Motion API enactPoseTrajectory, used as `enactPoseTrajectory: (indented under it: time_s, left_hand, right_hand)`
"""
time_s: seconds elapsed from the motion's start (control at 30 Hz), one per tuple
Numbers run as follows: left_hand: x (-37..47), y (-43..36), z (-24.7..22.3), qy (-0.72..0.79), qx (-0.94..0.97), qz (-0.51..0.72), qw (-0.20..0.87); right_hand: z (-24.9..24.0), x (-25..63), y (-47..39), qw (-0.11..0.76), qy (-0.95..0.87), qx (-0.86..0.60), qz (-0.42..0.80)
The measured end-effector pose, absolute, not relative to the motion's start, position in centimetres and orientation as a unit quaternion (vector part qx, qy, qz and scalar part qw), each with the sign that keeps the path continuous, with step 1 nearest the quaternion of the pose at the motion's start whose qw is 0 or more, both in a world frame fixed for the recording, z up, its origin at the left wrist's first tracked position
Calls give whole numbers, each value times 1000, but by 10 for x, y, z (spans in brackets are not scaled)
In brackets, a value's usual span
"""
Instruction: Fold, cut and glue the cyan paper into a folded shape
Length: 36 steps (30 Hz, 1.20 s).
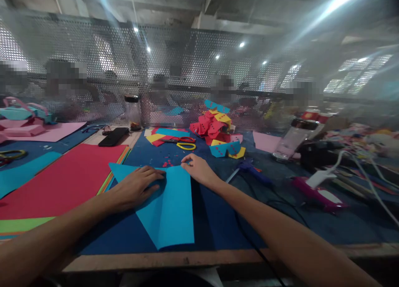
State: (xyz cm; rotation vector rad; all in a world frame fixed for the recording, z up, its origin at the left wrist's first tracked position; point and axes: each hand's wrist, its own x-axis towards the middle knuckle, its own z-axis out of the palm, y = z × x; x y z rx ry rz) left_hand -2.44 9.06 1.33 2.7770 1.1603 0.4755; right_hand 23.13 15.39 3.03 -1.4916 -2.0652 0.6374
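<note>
A blue paper sheet (176,208) with a fold line lies on the dark blue table, its lower end near the front edge. My left hand (140,186) rests on the sheet's left part, palm down, fingers spread toward the fold. At the sheet's upper right corner, my right hand (197,167) pinches the paper edge between thumb and fingers. Beyond the hands lie scissors with red and yellow handles (186,146) and small red paper scraps (168,164).
Left stands a stack of coloured sheets, red (75,174) on top, with a phone (114,137) behind. Folded paper pieces (215,124) are piled centre back. To the right are a blue glue gun (255,172), a tilted bottle (289,141), a purple power strip (318,194) and cables.
</note>
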Motion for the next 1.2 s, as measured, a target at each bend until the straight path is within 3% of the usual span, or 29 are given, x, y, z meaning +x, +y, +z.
enactPoseTrajectory:
  time_s: [0.67, 0.87, 1.2]
  left_hand:
    - [-22, 88, 14, 384, 909, 158, 34]
    - [-23, 87, 16, 386, 906, 165, 47]
    - [-24, 87, 20, 379, 908, 170, 60]
  right_hand:
    - [37, 233, 145, 226, -797, -487, 277]
    - [42, 238, 146, 222, -791, -426, 378]
    - [36, 235, 146, 279, -802, -465, 251]
